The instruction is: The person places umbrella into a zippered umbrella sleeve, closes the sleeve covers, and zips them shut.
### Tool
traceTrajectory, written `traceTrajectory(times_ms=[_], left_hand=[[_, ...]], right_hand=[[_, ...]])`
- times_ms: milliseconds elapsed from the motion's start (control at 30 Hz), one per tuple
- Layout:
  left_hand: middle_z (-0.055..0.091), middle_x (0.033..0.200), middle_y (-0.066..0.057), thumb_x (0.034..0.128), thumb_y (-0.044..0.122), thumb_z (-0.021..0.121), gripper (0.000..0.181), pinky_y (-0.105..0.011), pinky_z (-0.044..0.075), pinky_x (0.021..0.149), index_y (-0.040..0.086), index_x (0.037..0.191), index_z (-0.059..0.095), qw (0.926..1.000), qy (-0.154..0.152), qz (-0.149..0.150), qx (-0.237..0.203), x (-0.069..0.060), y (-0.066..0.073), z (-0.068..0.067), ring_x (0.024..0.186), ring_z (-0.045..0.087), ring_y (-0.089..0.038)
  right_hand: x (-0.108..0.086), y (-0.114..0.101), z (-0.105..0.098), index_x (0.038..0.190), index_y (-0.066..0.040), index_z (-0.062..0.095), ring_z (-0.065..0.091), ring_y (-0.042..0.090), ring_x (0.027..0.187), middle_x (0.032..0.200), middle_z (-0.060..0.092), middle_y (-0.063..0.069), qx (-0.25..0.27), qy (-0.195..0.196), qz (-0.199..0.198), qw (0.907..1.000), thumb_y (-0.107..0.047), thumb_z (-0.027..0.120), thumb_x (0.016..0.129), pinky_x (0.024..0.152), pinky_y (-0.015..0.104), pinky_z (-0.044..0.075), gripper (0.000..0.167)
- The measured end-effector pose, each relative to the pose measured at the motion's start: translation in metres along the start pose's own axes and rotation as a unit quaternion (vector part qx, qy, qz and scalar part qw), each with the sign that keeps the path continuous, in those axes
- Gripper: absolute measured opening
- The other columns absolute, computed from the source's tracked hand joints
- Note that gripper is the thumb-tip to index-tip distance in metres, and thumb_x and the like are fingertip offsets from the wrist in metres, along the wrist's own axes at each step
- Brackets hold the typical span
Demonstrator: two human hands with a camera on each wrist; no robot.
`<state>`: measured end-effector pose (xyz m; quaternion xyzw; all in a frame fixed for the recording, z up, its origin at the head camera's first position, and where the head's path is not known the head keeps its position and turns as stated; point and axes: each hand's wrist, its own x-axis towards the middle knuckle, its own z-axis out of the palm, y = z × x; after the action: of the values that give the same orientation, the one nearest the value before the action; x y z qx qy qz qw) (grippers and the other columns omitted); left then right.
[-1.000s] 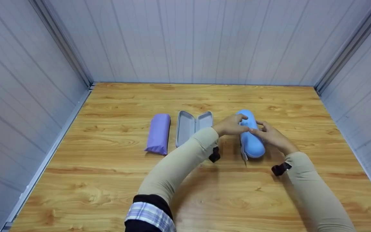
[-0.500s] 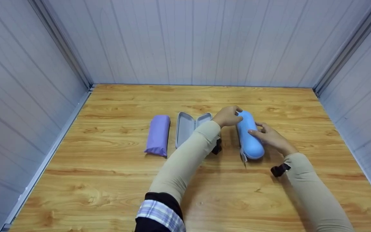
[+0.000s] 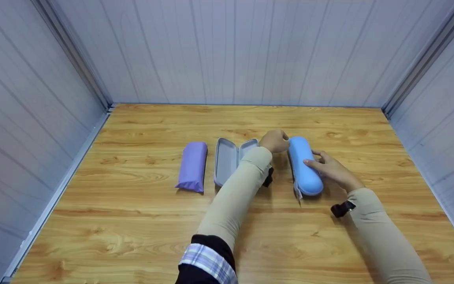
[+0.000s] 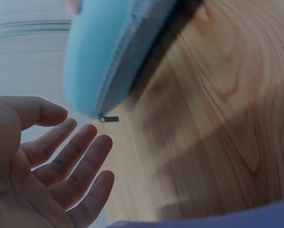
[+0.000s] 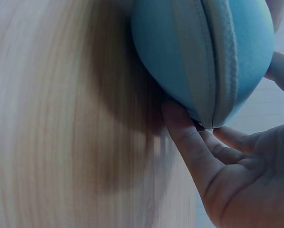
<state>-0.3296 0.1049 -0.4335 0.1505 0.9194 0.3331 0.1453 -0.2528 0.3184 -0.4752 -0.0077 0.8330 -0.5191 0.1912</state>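
Compared with a second ago, the left hand (image 3: 274,141) sits farther left, off the top of the blue case (image 3: 305,173) and just beside its far end. Its fingers are loosely bent and spread wide in the left wrist view, near a small zipper pull (image 4: 112,119). The right hand (image 3: 331,167) holds the blue case, thumb on top, fingers along the right side. That case lies right of centre on the tabletop (image 3: 132,228), slanting slightly, nearer the far edge than the near one. Toward the left edge come an opened grey case (image 3: 225,161), partly covered by the left sleeve (image 3: 231,201), then a purple packet (image 3: 192,165).
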Motion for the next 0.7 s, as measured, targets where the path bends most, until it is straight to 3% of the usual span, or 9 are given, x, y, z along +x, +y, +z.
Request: traceTrajectory(times_ms=[200, 433, 533, 633, 700], left_hand=[[0.062, 0.136, -0.003, 0.1016, 0.029, 0.059, 0.040, -0.033, 0.049, 0.097, 0.012, 0.138, 0.062, 0.9992, -0.003, -0.018, 0.037, 0.003, -0.005, 0.005, 0.121, 0.059, -0.020], [0.064, 0.132, -0.001, 0.1025, 0.019, 0.057, 0.033, -0.031, 0.049, 0.098, 0.013, 0.133, 0.066, 0.9985, -0.010, -0.026, 0.047, 0.008, -0.011, 0.014, 0.121, 0.059, -0.019], [0.070, 0.111, -0.001, 0.1002, 0.014, 0.057, 0.021, -0.026, 0.051, 0.083, 0.011, 0.110, 0.074, 0.9979, -0.004, -0.033, 0.055, 0.011, -0.013, 0.017, 0.097, 0.063, -0.015], [0.063, 0.090, -0.003, 0.0972, 0.011, 0.056, 0.015, -0.028, 0.043, 0.066, 0.009, 0.084, 0.064, 0.9964, 0.007, -0.041, 0.074, 0.014, -0.013, 0.020, 0.075, 0.050, -0.016], [0.060, 0.087, -0.004, 0.0965, 0.010, 0.056, 0.015, -0.030, 0.039, 0.063, 0.009, 0.081, 0.059, 0.9953, 0.016, -0.045, 0.084, 0.014, -0.013, 0.020, 0.071, 0.044, -0.017]], right_hand=[[-0.001, -0.001, 0.002, 0.160, -0.004, 0.008, 0.043, 0.047, 0.132, 0.149, 0.033, 0.035, -0.013, 0.008, -0.001, 0.9999, -0.052, 0.060, 0.098, 0.104, 0.055, 0.042, 0.095], [-0.001, 0.000, 0.004, 0.160, -0.003, 0.009, 0.045, 0.046, 0.130, 0.148, 0.036, 0.035, 0.006, -0.005, -0.009, 0.9999, -0.047, 0.061, 0.099, 0.102, 0.054, 0.044, 0.092], [-0.001, 0.000, 0.005, 0.160, -0.004, 0.009, 0.045, 0.046, 0.130, 0.149, 0.035, 0.035, 0.010, -0.009, -0.011, 0.9999, -0.047, 0.061, 0.099, 0.102, 0.054, 0.044, 0.092], [-0.001, 0.000, 0.006, 0.160, -0.004, 0.009, 0.044, 0.046, 0.131, 0.149, 0.034, 0.034, 0.010, -0.012, -0.011, 0.9998, -0.047, 0.061, 0.098, 0.103, 0.054, 0.044, 0.092], [-0.002, 0.000, 0.006, 0.160, -0.004, 0.009, 0.045, 0.045, 0.131, 0.149, 0.035, 0.034, 0.011, -0.014, -0.011, 0.9998, -0.048, 0.061, 0.098, 0.103, 0.053, 0.044, 0.092]])
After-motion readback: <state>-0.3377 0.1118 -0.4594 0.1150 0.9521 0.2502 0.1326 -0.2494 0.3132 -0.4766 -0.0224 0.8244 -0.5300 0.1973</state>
